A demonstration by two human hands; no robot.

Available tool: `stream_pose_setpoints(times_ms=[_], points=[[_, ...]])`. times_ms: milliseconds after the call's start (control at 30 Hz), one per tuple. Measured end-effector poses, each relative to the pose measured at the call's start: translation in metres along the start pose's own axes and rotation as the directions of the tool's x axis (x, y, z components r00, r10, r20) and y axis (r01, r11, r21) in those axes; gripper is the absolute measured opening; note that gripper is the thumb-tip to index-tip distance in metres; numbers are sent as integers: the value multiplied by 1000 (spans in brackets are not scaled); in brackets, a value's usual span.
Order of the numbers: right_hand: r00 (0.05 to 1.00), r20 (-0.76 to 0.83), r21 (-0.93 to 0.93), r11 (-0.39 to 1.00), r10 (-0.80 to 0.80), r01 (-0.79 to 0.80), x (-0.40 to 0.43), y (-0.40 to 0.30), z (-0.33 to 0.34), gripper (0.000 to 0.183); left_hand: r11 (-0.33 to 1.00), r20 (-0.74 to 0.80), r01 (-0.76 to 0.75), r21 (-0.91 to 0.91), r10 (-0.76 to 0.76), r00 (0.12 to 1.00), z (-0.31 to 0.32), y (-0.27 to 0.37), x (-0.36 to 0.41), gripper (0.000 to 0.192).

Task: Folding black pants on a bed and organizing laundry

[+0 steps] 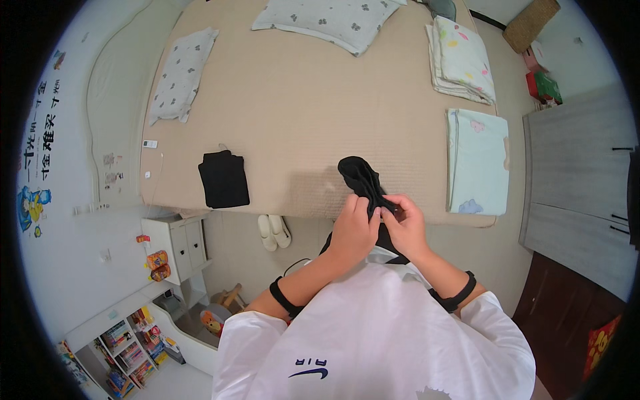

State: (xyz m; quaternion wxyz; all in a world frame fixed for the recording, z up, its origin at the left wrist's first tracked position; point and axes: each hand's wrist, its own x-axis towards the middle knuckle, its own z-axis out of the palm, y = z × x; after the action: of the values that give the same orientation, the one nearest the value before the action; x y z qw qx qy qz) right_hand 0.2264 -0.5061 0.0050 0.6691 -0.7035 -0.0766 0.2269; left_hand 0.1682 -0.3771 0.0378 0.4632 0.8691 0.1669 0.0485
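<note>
Just over the bed's near edge, my left hand [353, 233] and my right hand [406, 224] meet around black socks [361, 176]. Fingers of both hands pinch the end closest to me, while the rounded end points away over the bed [300, 110]. Several layers of dark fabric show side by side; whether it is one sock or a pair I cannot tell. To the left on the mattress lies a folded black garment [224, 180], flat and squared, with a thin hook-like loop at its far edge.
A folded light-green blanket [479, 162] and a folded white patterned quilt [462, 60] lie along the right side. Pillows [184, 75] rest left and far. White slippers [274, 232] are on the floor by a white bedside cabinet [187, 247]. A grey wardrobe [575, 185] stands right.
</note>
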Motion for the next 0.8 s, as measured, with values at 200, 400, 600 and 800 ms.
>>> stream_pose_setpoints(times_ms=[200, 400, 600, 800], points=[[998, 3, 23, 998, -67, 67, -4, -7, -1, 22, 997, 28, 40, 68, -42, 999, 3, 9, 3, 17], [998, 40, 114, 993, -43, 38, -11, -12, 0, 27, 995, 15, -85, 61, 84, 996, 11, 5, 2, 40], [999, -5, 169, 985, -32, 33, -12, 4, -8, 26, 986, 36, -149, 77, 146, 989, 16, 6, 1, 60], [998, -16, 185, 980, -68, 70, -13, -9, -3, 24, 977, 30, -137, 164, 134, 991, 15, 9, -2, 60]])
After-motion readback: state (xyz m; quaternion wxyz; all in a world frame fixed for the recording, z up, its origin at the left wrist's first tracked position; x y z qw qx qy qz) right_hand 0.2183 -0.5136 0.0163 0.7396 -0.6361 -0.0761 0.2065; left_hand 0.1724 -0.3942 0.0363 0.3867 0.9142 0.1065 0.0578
